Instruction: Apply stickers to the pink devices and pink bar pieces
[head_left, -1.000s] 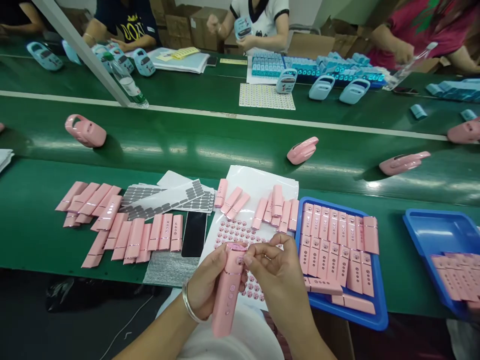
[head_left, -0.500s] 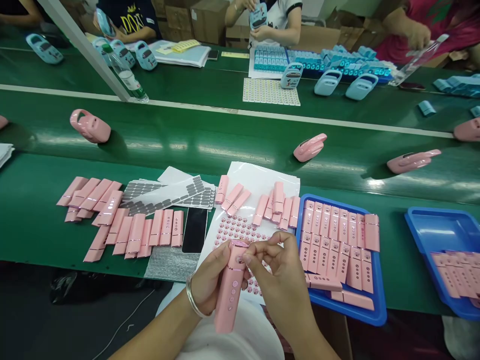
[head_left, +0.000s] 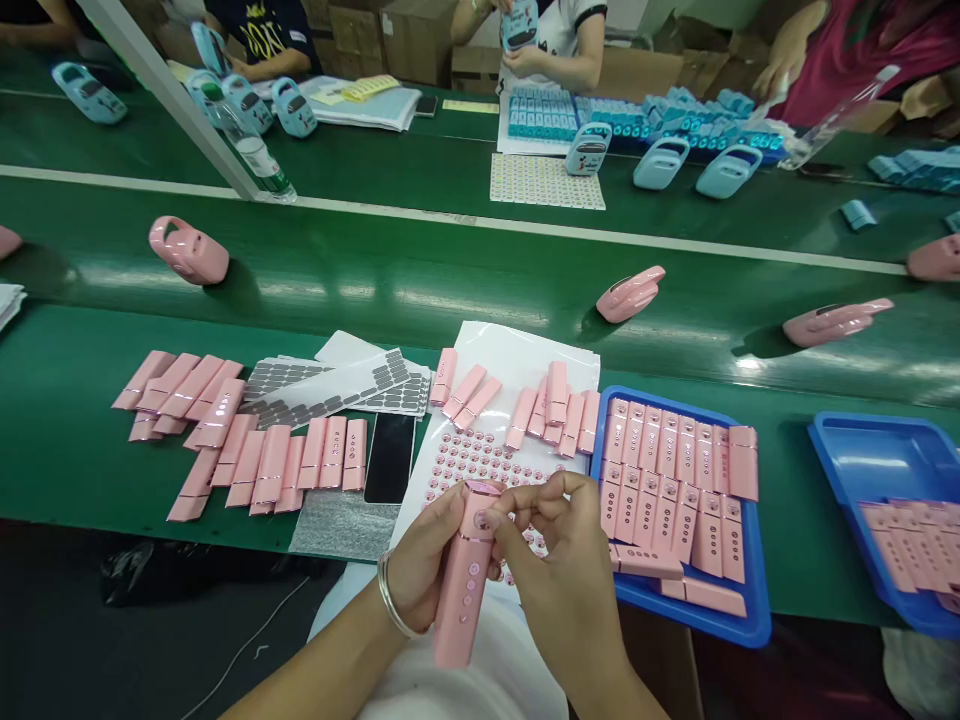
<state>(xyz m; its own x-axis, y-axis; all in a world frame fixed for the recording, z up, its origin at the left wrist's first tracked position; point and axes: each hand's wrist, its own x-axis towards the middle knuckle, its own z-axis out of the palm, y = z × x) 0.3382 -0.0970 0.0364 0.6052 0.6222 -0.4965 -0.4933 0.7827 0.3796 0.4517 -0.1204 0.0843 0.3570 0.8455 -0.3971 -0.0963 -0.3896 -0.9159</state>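
My left hand (head_left: 420, 560) is wrapped round a long pink plastic panel (head_left: 461, 590) with round buttons, held upright over my lap. My right hand (head_left: 555, 560) pinches at the panel's upper end, thumb pressed on its face near a small round sticker. Just beyond my hands lies a white sheet of pink round stickers (head_left: 480, 455). A blue tray (head_left: 750, 625) of the same pink panels sits to the right of my right hand.
Loose pink panels (head_left: 247, 450) lie on the green bench at left beside grey sticker sheets (head_left: 330, 390) and a black phone (head_left: 390, 458). Pink housings (head_left: 187, 250) ride the belt. A second blue tray (head_left: 877, 470) is far right. Other people work with blue units across the belt.
My right hand's fingers have curled lower and closer over the top of the panel. The pink housings on the belt have drifted slightly rightward. The view has shifted a little.
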